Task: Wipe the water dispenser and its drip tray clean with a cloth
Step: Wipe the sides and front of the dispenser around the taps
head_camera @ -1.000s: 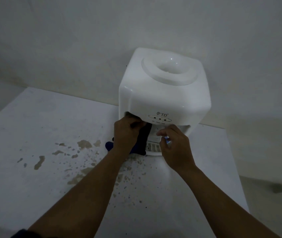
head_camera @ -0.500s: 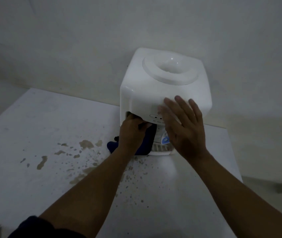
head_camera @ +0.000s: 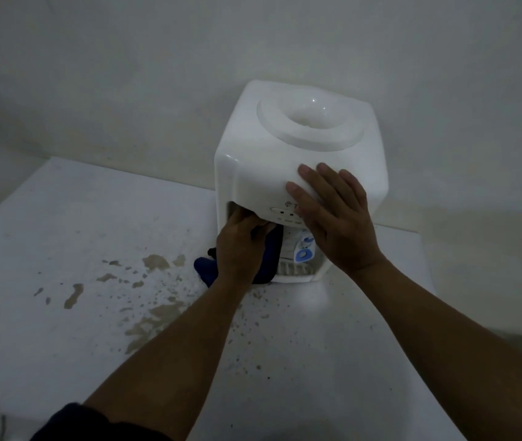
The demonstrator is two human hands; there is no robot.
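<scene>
Hands on the dispenser, cloth in the tap recess

Water dispenser (head_camera: 285, 173), white and boxy, stands on a white table (head_camera: 62, 233) close against the wall (head_camera: 126, 74), with a round bottle seat sunk into its top. The right hand (head_camera: 336, 224) lies flat on the upper front face, fingers (head_camera: 309, 176) spread and extended, the palm covering part of the indicator panel. The left hand (head_camera: 240, 246) reaches into the recess under that panel, its fingers curled around a dark blue cloth (head_camera: 269, 253) pressed against the recess's left side. A loose end of the cloth trails onto the table just left of the base. The drip tray (head_camera: 291, 270) sits at the bottom of the recess, its slotted grille partly visible beside the cloth. Brownish stains (head_camera: 154, 261) and small specks spread over the table left of and in front of the dispenser.
</scene>
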